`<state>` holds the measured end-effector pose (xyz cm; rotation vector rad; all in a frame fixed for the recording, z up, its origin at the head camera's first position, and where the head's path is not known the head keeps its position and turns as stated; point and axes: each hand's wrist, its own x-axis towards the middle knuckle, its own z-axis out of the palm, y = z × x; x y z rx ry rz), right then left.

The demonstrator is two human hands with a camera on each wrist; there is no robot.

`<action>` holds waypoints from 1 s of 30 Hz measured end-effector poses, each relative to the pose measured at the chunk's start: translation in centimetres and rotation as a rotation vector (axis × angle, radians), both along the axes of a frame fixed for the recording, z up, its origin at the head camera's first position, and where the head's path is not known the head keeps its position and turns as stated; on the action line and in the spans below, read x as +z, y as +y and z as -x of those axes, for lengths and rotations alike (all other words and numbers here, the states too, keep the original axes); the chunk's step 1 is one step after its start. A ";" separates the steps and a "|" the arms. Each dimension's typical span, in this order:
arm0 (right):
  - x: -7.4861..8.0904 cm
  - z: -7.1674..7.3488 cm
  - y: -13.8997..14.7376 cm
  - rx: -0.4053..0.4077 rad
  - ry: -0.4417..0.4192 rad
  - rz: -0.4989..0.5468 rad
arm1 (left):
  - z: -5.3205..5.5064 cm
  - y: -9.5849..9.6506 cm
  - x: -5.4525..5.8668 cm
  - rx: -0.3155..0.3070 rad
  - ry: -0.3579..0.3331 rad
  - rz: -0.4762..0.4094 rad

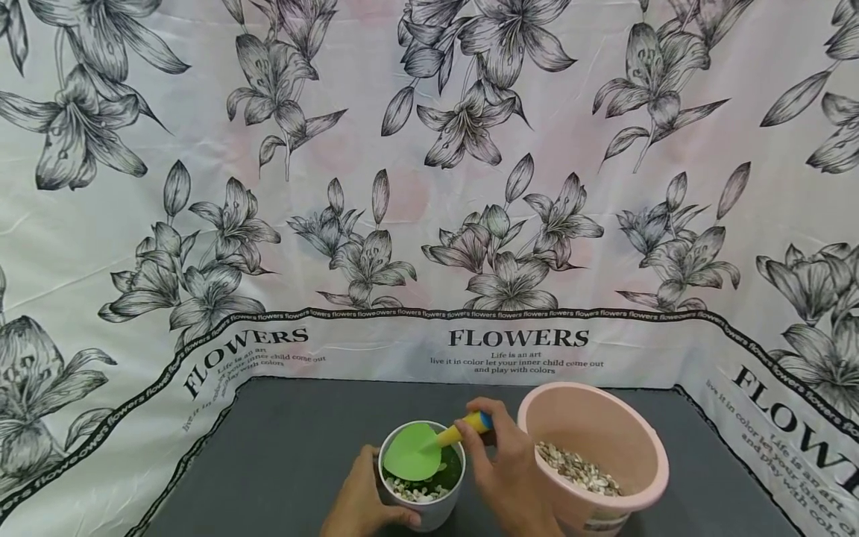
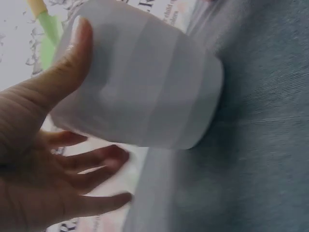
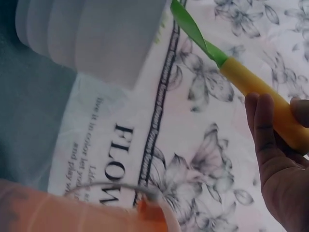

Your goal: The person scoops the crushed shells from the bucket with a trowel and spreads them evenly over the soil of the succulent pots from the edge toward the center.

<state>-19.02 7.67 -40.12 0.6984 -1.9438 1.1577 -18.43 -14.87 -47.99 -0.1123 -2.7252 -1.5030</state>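
The shovel (image 1: 424, 447) is at the near middle, its blade over the mouth of a white pot (image 1: 436, 514). Largest is the pale cloth (image 1: 416, 239), printed with black lilies and the word FLOWERS, along the far, left and right sides. A dark grey table (image 1: 288, 447) spreads before it. On the near right stands a pink bucket (image 1: 627, 429), just right of the right hand (image 1: 506, 466). The pot is left of this bucket; the left hand (image 1: 365, 496) grips its left side, thumb pressed to the near wall, with some fingers spread apart beyond it. The right hand pinches the shovel's yellow, blue-ended handle, and the green blade slants leftward. Smallest are pale chips (image 1: 580, 471), inside both bucket and pot.
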 end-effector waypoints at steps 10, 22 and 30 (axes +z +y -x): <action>3.9 -1.7 9.1 -0.333 0.095 0.262 | -0.8 1.8 4.1 -0.019 0.113 0.082; 1.4 0.6 15.8 -0.633 -0.019 -0.179 | 0.2 10.8 6.6 -0.193 0.339 0.088; -0.7 1.7 15.4 -0.598 -0.290 -0.307 | 0.9 16.2 4.8 -0.292 0.338 0.105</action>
